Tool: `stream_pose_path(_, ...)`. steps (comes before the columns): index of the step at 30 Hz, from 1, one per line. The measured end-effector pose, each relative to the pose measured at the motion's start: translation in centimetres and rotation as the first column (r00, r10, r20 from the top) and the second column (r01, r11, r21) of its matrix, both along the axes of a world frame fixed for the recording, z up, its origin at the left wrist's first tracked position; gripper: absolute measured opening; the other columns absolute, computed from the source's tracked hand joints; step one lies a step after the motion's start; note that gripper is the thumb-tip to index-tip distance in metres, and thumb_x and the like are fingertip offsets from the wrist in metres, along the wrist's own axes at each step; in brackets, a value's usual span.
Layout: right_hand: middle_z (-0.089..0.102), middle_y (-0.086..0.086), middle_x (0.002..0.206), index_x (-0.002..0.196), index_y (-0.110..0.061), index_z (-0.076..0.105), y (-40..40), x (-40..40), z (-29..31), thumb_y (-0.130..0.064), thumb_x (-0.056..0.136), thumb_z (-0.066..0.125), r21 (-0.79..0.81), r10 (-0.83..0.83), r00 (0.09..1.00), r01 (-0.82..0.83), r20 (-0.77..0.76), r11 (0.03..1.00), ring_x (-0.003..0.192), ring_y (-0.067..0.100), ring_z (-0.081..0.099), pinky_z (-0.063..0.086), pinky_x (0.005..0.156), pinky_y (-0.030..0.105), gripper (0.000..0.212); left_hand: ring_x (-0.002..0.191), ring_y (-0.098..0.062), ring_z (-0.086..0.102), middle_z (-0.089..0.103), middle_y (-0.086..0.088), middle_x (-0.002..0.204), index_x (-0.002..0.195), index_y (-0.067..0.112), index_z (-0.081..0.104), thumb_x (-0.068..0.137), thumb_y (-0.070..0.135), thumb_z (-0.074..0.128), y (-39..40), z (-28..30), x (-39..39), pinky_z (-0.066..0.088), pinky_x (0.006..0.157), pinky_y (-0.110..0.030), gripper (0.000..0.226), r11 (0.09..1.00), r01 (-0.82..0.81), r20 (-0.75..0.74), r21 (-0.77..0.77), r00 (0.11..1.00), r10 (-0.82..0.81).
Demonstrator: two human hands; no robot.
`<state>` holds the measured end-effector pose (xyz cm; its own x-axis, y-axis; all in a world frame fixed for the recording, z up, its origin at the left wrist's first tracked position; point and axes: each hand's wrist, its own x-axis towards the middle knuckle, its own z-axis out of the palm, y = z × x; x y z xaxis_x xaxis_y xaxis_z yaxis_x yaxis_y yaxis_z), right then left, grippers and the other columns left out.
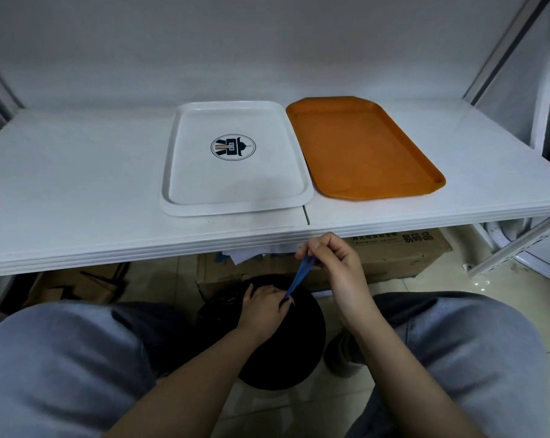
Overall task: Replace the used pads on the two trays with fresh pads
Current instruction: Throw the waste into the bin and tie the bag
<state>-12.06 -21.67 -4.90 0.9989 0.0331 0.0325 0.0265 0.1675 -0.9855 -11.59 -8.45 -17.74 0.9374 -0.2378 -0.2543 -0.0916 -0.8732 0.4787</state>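
Both hands work below the table edge, over a black bin between the person's knees. The right hand pinches the upper end of a crumpled blue strip, apparently a used pad; the left hand pinches its lower end just above the bin's mouth. Holding it stretched there suggests it is being fed into the bin for disposal. On the white table above, the white tray, printed with a round emblem, and the orange tray lie side by side, nearly touching; both appear bare, with no fresh pads in view. A cardboard box sits under the table beyond the bin. The table edge overhangs the hands, so they must clear it to reach the trays.
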Motion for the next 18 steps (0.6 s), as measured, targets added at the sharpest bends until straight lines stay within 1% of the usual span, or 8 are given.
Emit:
stream_pose_path(3, 0.065, 0.009, 0.081, 0.083, -0.002, 0.059, 0.1, 0.2, -0.6, -0.006, 0.095, 0.046, 0.041, -0.006, 1.0, 0.007, -0.031, 0.999, 0.081, 0.017, 0.063, 0.05, 0.078, 0.021, 0.018, 0.13, -0.008, 0.039, 0.051, 0.012, 0.132, 0.119, 0.031, 0.059, 0.098, 0.035, 0.043, 0.1, 0.2, 0.0, 0.006, 0.118, -0.039, 0.027, 0.999, 0.006, 0.032, -0.046, 0.999, -0.005)
stream_pose_path(6, 0.067, 0.011, 0.089, 0.095, 0.0, 0.062, -0.1, 0.4, -0.7, -0.005, 0.096, 0.046, 0.038, -0.014, 0.997, 0.017, -0.07, 0.999, 0.082, 0.018, 0.065, 0.051, 0.075, 0.019, 0.018, 0.126, -0.006, 0.044, 0.053, 0.013, 0.131, 0.125, 0.029, 0.05, 0.092, 0.036, 0.055, -0.3, 1.1, -0.1, 0.012, 0.118, -0.036, 0.034, 0.973, -0.007, 0.099, -0.232, 0.995, 0.031)
stream_pose_path(8, 0.069, 0.008, 0.09, 0.096, -0.002, 0.065, 0.0, 0.4, -0.5, -0.006, 0.096, 0.047, 0.012, -0.005, 0.998, 0.006, -0.065, 1.0, 0.084, 0.016, 0.067, 0.051, 0.076, 0.019, 0.018, 0.124, -0.005, 0.044, 0.056, 0.013, 0.127, 0.12, 0.029, 0.054, 0.09, 0.037, 0.057, -0.8, 2.0, 0.0, 0.012, 0.117, -0.033, 0.031, 0.957, 0.021, 0.12, -0.289, 0.993, 0.014)
stream_pose_path(10, 0.071, 0.004, 0.091, 0.095, -0.005, 0.068, 0.2, 0.3, -0.1, -0.007, 0.095, 0.049, -0.01, -0.003, 0.999, 0.003, -0.046, 1.0, 0.086, 0.015, 0.068, 0.052, 0.079, 0.02, 0.019, 0.124, -0.004, 0.044, 0.06, 0.013, 0.121, 0.108, 0.028, 0.063, 0.095, 0.035, 0.05, -1.2, 2.4, 0.1, 0.01, 0.118, -0.035, 0.02, 0.964, 0.079, 0.121, -0.255, 0.991, -0.049)
stream_pose_path(12, 0.072, 0.002, 0.093, 0.095, -0.006, 0.069, 0.3, 0.2, 0.2, -0.009, 0.095, 0.05, -0.029, -0.022, 0.999, 0.021, -0.024, 0.999, 0.088, 0.015, 0.068, 0.053, 0.084, 0.023, 0.019, 0.124, -0.005, 0.043, 0.062, 0.012, 0.117, 0.101, 0.027, 0.067, 0.101, 0.033, 0.038, -1.1, 2.3, 0.0, 0.007, 0.118, -0.035, 0.03, 0.981, 0.118, 0.072, -0.156, 0.992, -0.108)
stream_pose_path(14, 0.071, 0.003, 0.092, 0.094, -0.005, 0.069, 0.2, 0.2, 0.4, -0.01, 0.095, 0.05, -0.024, -0.059, 0.998, 0.059, -0.022, 0.998, 0.087, 0.016, 0.068, 0.053, 0.087, 0.025, 0.019, 0.126, -0.007, 0.041, 0.061, 0.009, 0.12, 0.102, 0.027, 0.068, 0.102, 0.034, 0.032, -0.6, 1.7, -0.1, 0.006, 0.118, -0.034, 0.037, 0.991, 0.124, 0.044, -0.045, 0.992, -0.122)
stream_pose_path(16, 0.069, 0.008, 0.09, 0.094, -0.001, 0.067, 0.0, 0.2, 0.4, -0.008, 0.095, 0.049, -0.01, -0.108, 0.994, 0.108, -0.028, 0.994, 0.084, 0.016, 0.067, 0.053, 0.082, 0.022, 0.019, 0.126, -0.009, 0.042, 0.062, 0.007, 0.118, 0.103, 0.026, 0.067, 0.102, 0.034, 0.03, 0.0, 1.2, -0.2, 0.009, 0.116, -0.032, 0.038, 0.993, 0.108, 0.049, 0.04, 0.993, -0.11)
stream_pose_path(18, 0.068, 0.009, 0.091, 0.093, 0.002, 0.065, -0.1, 0.2, 0.3, -0.006, 0.096, 0.048, 0.001, -0.152, 0.988, 0.152, -0.035, 0.988, 0.079, 0.012, 0.066, 0.051, 0.075, 0.017, 0.019, 0.126, -0.01, 0.043, 0.063, 0.005, 0.116, 0.105, 0.025, 0.066, 0.103, 0.034, 0.03, 0.1, 0.9, -0.1, 0.011, 0.115, -0.031, 0.038, 0.99, 0.106, 0.052, 0.095, 0.992, -0.111)
